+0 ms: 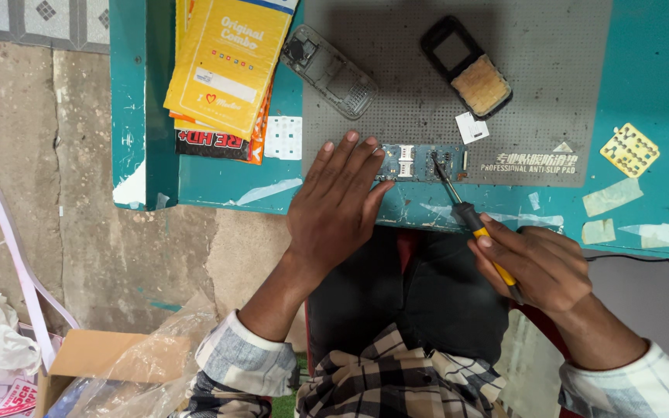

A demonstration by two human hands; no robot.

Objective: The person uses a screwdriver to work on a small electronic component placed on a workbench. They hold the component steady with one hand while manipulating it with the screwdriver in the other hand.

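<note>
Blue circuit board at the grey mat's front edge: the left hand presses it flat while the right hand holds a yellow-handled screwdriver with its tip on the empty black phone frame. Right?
Not quite. The head view shows the yellow-handled screwdriver tip on the blue circuit board itself, not on the empty black phone frame, which lies apart at the back of the grey mat. The left hand does press the board; the right hand holds the screwdriver.

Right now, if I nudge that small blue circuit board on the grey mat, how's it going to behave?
The circuit board looks thin and flat, so it is probably light and stiff and would slide, not roll. The dotted grey mat under it may add some grip. Its bare metal parts look fragile; the left hand rests against its end and the screwdriver tip touches it.
</note>
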